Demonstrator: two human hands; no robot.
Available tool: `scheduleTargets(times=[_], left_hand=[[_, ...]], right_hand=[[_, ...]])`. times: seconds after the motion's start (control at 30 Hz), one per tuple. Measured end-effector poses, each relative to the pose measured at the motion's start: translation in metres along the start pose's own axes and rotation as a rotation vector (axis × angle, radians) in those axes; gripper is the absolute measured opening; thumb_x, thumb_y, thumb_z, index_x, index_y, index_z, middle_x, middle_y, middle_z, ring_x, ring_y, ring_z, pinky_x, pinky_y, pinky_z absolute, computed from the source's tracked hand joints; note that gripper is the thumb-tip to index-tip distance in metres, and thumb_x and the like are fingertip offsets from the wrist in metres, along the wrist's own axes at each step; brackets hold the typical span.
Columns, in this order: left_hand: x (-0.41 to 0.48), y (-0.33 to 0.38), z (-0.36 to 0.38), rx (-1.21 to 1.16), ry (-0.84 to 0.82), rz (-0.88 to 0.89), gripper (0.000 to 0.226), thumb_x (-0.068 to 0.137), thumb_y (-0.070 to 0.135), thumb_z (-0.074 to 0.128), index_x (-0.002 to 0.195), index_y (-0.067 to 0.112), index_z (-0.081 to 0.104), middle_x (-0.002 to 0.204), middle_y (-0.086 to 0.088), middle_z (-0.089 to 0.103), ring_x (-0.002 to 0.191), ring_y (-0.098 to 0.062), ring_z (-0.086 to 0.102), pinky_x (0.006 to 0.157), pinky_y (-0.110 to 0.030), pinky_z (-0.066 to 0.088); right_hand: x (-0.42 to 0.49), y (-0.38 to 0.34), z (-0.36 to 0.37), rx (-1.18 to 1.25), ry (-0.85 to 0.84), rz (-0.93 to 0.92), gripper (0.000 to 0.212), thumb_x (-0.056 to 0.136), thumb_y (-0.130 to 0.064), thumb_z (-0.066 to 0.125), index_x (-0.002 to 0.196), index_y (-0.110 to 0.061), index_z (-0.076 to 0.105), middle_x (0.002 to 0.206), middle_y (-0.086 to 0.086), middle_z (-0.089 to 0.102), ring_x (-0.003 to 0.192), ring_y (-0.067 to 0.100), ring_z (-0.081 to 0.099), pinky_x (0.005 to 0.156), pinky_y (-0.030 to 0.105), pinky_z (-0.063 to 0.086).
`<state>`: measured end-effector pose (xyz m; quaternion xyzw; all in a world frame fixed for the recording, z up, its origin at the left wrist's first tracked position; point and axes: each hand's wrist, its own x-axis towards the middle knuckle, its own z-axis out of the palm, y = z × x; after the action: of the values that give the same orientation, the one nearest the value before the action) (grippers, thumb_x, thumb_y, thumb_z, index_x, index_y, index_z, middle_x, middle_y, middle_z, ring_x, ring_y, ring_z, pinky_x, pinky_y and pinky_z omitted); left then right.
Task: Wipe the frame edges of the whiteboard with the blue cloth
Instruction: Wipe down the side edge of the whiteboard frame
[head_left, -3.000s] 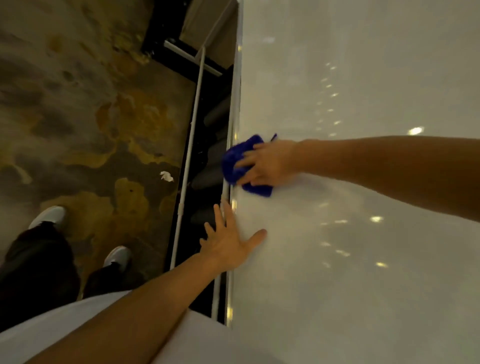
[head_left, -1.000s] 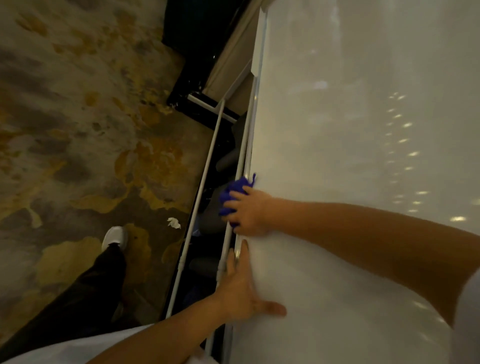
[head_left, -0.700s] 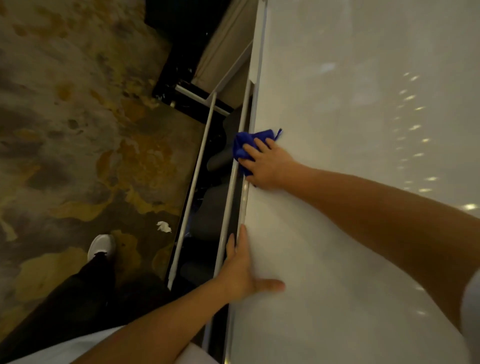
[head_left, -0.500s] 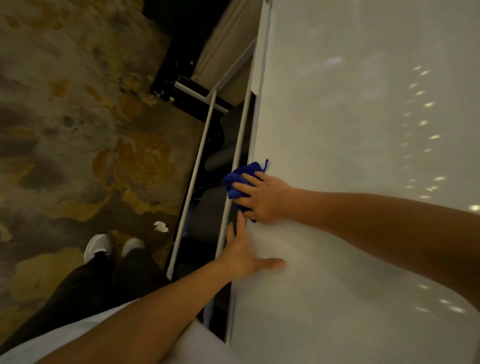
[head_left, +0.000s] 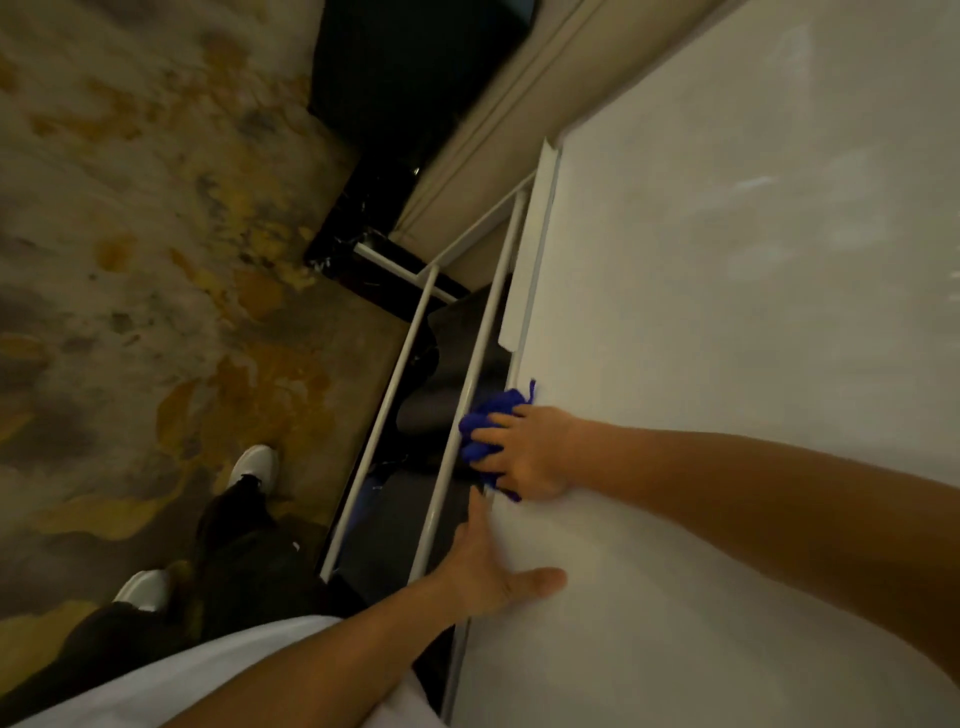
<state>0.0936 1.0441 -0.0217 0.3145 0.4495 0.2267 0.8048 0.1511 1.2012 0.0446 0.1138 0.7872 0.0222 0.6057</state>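
We are looking at the whiteboard (head_left: 727, 338): a smooth, glossy white panel catching faint ceiling reflections, bounded by a thin pale metal frame edge (head_left: 524, 332) with a flat white strip running along part of it. The blue cloth (head_left: 485, 418) is sitting bunched against that frame edge, deep blue, soft and nubbly, with a loose thread or corner poking up at its far end. The right hand (head_left: 524, 452) is pressing down on the cloth, fingers curled over it and gripping it against the frame. The left hand (head_left: 491, 571) is lying flat on the whiteboard just nearer us than the cloth, fingers spread wide, thumb splayed across the white surface, holding nothing. Beside the frame edge, away from the board, two slim white tubular rails (head_left: 379, 431) are running parallel to it over a dark gap. Beyond those, we are noting a mottled grey-and-ochre carpet (head_left: 156, 260), and white shoes (head_left: 254, 465) under dark trousers.
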Motion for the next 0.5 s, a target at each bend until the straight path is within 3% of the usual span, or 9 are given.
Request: scheduleTargets(times=[0.1, 0.2, 0.3, 0.4, 0.5], left_hand=[[0.028, 0.022, -0.008, -0.113, -0.063, -0.095, 0.17, 0.03, 0.08, 0.081, 0.145, 0.028, -0.033, 0.162, 0.001, 0.017, 0.146, -0.021, 0.024, 0.119, -0.046, 0.026], [0.049, 0.039, -0.01, -0.21, -0.063, -0.132, 0.165, 0.037, 0.071, 0.085, 0.147, 0.027, -0.03, 0.158, 0.001, 0.029, 0.138, -0.018, 0.038, 0.113, -0.035, 0.033], [0.063, 0.055, -0.007, -0.229, -0.086, -0.184, 0.155, 0.05, 0.063, 0.085, 0.148, 0.025, -0.028, 0.158, 0.001, 0.027, 0.14, -0.021, 0.036, 0.11, -0.034, 0.034], [0.075, 0.065, -0.007, -0.22, -0.156, -0.178, 0.157, 0.047, 0.062, 0.084, 0.148, 0.02, -0.029, 0.159, -0.001, 0.024, 0.143, -0.022, 0.032, 0.114, -0.037, 0.03], [0.085, 0.066, -0.008, -0.216, -0.197, -0.184, 0.148, 0.046, 0.061, 0.088, 0.154, 0.023, -0.006, 0.148, 0.003, 0.038, 0.133, -0.02, 0.042, 0.114, -0.041, 0.035]], right_hand=[[0.005, 0.078, -0.009, -0.016, 0.048, 0.141, 0.052, 0.098, -0.046, 0.035, 0.148, -0.033, 0.03, 0.16, 0.002, 0.019, 0.143, 0.035, 0.022, 0.114, 0.052, 0.022], [0.01, 0.13, -0.008, -0.05, -0.025, 0.172, 0.051, 0.096, -0.042, 0.044, 0.145, -0.034, 0.034, 0.156, -0.002, 0.027, 0.139, 0.035, 0.027, 0.11, 0.055, 0.028], [0.01, 0.123, -0.004, 0.011, -0.121, 0.183, 0.05, 0.096, -0.038, 0.046, 0.145, -0.029, 0.038, 0.153, 0.0, 0.032, 0.136, 0.034, 0.032, 0.109, 0.053, 0.031], [0.005, 0.138, -0.004, -0.014, -0.139, 0.156, 0.046, 0.097, -0.039, 0.048, 0.142, -0.031, 0.041, 0.15, -0.002, 0.036, 0.133, 0.032, 0.037, 0.108, 0.051, 0.032], [-0.003, 0.158, -0.017, 0.012, -0.193, 0.161, 0.045, 0.099, -0.038, 0.044, 0.143, -0.029, 0.041, 0.149, -0.003, 0.038, 0.134, 0.031, 0.035, 0.109, 0.05, 0.03]])
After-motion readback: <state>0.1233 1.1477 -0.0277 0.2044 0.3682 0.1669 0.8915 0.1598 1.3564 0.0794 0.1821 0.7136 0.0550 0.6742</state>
